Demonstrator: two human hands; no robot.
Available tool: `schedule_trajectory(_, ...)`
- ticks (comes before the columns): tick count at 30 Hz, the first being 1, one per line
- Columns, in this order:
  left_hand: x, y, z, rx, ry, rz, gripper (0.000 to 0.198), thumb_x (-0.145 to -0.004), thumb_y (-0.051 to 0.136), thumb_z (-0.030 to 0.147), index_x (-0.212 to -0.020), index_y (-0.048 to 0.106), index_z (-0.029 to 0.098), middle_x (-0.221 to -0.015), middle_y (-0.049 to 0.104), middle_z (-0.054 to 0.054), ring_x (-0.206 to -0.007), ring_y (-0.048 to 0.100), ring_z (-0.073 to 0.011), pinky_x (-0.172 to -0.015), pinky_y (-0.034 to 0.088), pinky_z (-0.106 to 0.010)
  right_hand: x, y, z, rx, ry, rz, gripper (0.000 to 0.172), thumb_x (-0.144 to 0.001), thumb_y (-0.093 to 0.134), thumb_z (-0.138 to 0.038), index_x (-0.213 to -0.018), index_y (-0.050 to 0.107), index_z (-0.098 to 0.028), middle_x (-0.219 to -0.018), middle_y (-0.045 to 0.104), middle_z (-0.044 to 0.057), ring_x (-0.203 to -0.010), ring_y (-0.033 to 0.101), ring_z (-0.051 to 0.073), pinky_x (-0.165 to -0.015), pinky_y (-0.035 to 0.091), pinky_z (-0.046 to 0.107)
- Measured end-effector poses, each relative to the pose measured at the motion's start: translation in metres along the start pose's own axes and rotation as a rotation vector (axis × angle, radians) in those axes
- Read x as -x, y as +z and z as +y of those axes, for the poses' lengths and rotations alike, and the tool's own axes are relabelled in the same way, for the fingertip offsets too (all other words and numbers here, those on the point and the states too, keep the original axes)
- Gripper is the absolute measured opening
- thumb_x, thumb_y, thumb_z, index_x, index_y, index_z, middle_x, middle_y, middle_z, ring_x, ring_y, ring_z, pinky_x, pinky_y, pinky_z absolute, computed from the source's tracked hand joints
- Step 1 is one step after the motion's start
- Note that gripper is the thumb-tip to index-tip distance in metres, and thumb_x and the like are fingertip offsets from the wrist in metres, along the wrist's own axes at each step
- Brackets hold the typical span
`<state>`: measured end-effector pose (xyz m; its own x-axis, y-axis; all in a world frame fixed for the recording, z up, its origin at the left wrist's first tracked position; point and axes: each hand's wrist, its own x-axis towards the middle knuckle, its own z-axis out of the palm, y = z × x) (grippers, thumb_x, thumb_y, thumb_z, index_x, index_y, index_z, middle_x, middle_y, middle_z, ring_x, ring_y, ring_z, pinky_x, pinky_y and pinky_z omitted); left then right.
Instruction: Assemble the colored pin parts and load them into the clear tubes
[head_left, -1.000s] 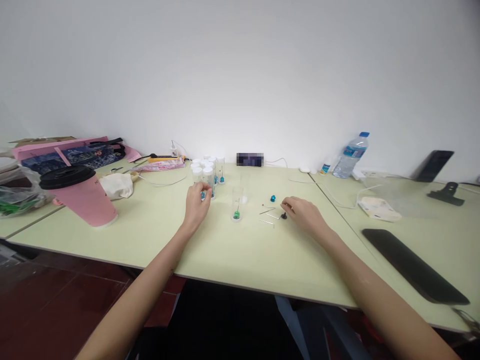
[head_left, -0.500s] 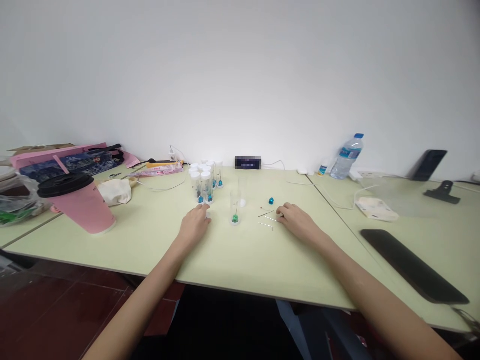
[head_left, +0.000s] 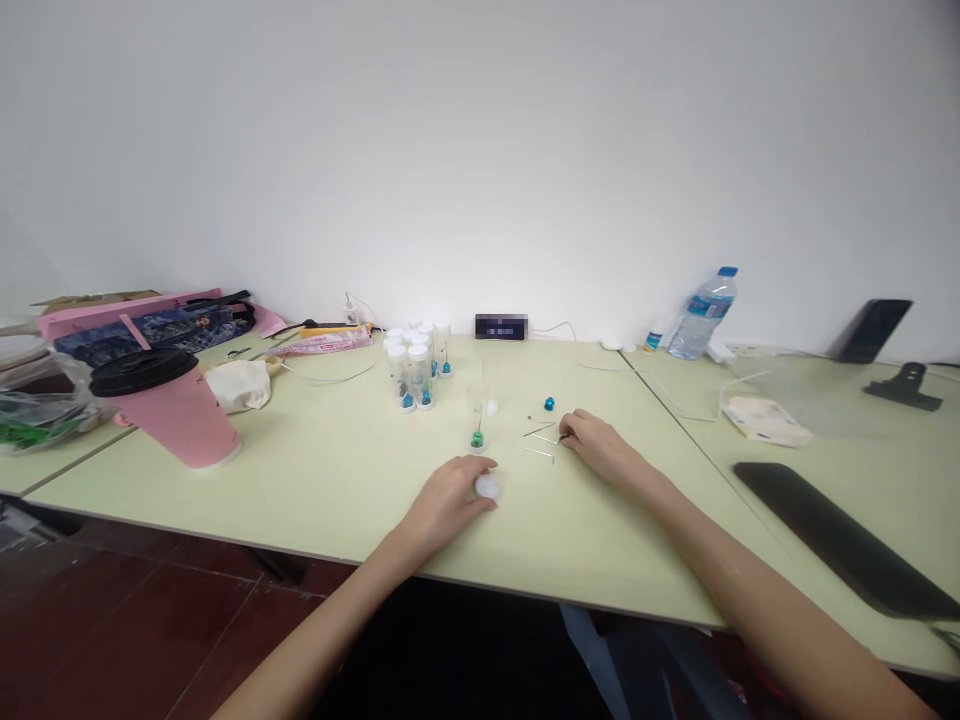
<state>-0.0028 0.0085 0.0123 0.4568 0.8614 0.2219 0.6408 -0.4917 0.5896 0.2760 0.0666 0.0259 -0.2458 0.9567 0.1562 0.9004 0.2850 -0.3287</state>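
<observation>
My left hand (head_left: pixel 448 502) grips a white, slightly blurred round cap (head_left: pixel 487 487) between thumb and fingers, low over the near part of the table. Just beyond it an uncapped clear tube (head_left: pixel 478 420) stands upright, with a green piece (head_left: pixel 477 439) and a thin stem inside. My right hand (head_left: pixel 596 446) rests on the table, fingers curled together; something small and dark shows at the fingertips, too small to name. A thin metal rod (head_left: pixel 543 438) reaches those fingertips. Beside it lie a bent metal rod (head_left: pixel 540 454) and a blue piece (head_left: pixel 550 404).
Several white-capped tubes (head_left: pixel 416 370) with blue pieces stand left of centre. Behind the single tube sits another white cap (head_left: pixel 492 407). A pink cup (head_left: pixel 176 415) is at left, a water bottle (head_left: pixel 703 315) at back right, a black slab (head_left: pixel 844 540) at right.
My left hand has moved right and nearer to me, from beside the capped tubes to in front of the single tube, with the white cap. My right hand has hardly moved.
</observation>
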Motion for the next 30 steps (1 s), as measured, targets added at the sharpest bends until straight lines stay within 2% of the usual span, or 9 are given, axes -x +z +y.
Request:
schedule_trajectory(5,0.001,0.015,0.011,-0.054,0.164,-0.036,0.040,-0.086,0.051,0.018,-0.125,0.049,0.023,-0.120,0.059,-0.004,-0.112,0.052,-0.0211,-0.096,0.041,-0.034,0.000,0.000,-0.015,-0.065,-0.102,-0.013,0.018,-0.088,0.040,-0.017,-0.083,0.057,-0.020,-0.095,0.059,0.006,-0.086,0.057,0.019,-0.076,0.043,0.030)
schedule_trajectory(8,-0.001,0.021,0.013,-0.047,0.210,-0.041,0.034,-0.088,0.049,0.018,-0.122,0.050,0.023,-0.117,0.059,-0.004,-0.110,0.050,-0.0213,-0.095,0.042,-0.034,0.001,0.001,-0.026,-0.105,-0.203,-0.036,0.019,-0.089,0.041,-0.017,-0.085,0.059,-0.021,-0.095,0.061,0.004,-0.087,0.058,0.017,-0.077,0.044,0.028)
schedule_trajectory(10,-0.002,0.022,0.013,-0.046,0.221,-0.039,0.030,-0.089,0.048,0.019,-0.119,0.051,0.022,-0.115,0.060,-0.005,-0.109,0.050,-0.0219,-0.095,0.042,-0.035,0.001,0.002,-0.028,-0.091,-0.226,-0.001,0.020,-0.089,0.041,-0.017,-0.085,0.059,-0.021,-0.095,0.062,0.004,-0.087,0.059,0.017,-0.077,0.045,0.028)
schedule_trajectory(14,-0.004,0.021,0.012,-0.059,0.234,-0.041,0.028,-0.090,0.047,0.020,-0.118,0.050,0.021,-0.113,0.059,-0.006,-0.107,0.048,-0.0222,-0.095,0.041,-0.036,-0.002,0.002,-0.016,0.003,-0.136,0.098,0.022,-0.090,0.038,-0.018,-0.084,0.059,-0.020,-0.095,0.062,0.006,-0.086,0.059,0.019,-0.077,0.043,0.031)
schedule_trajectory(20,-0.019,0.022,0.010,-0.186,0.292,-0.064,0.029,-0.089,0.049,0.018,-0.118,0.050,0.018,-0.109,0.058,-0.007,-0.102,0.049,-0.0230,-0.090,0.043,-0.036,-0.003,0.002,0.009,0.123,-0.041,0.103,0.022,-0.089,0.041,-0.019,-0.076,0.059,-0.019,-0.082,0.060,0.007,-0.073,0.058,0.021,-0.067,0.041,0.031)
schedule_trajectory(23,-0.030,0.027,0.013,-0.297,0.337,-0.065,0.023,-0.090,0.046,0.020,-0.112,0.052,0.017,-0.107,0.057,-0.008,-0.098,0.050,-0.0234,-0.087,0.043,-0.036,-0.004,0.003,0.008,0.172,-0.060,0.134,0.021,-0.090,0.040,-0.019,-0.094,0.060,-0.016,-0.093,0.061,0.011,-0.083,0.057,0.024,-0.071,0.042,0.033)
schedule_trajectory(26,-0.038,0.033,0.018,-0.389,0.391,-0.058,0.024,-0.094,0.039,0.022,-0.112,0.053,0.018,-0.105,0.056,-0.010,-0.095,0.050,-0.0233,-0.085,0.043,-0.037,-0.004,0.004,0.000,0.199,-0.119,0.159,0.030,-0.093,0.035,-0.016,-0.115,0.056,-0.014,-0.110,0.059,0.013,-0.102,0.053,0.026,-0.083,0.042,0.035)
schedule_trajectory(30,-0.046,0.043,0.022,-0.465,0.408,-0.020,0.028,-0.094,0.036,0.025,-0.114,0.054,0.019,-0.103,0.054,-0.011,-0.091,0.050,-0.0246,-0.080,0.043,-0.039,-0.004,0.009,-0.009,0.249,-0.216,0.094,0.042,-0.093,0.031,-0.012,-0.129,0.050,-0.017,-0.128,0.055,0.013,-0.116,0.050,0.025,-0.093,0.041,0.038)
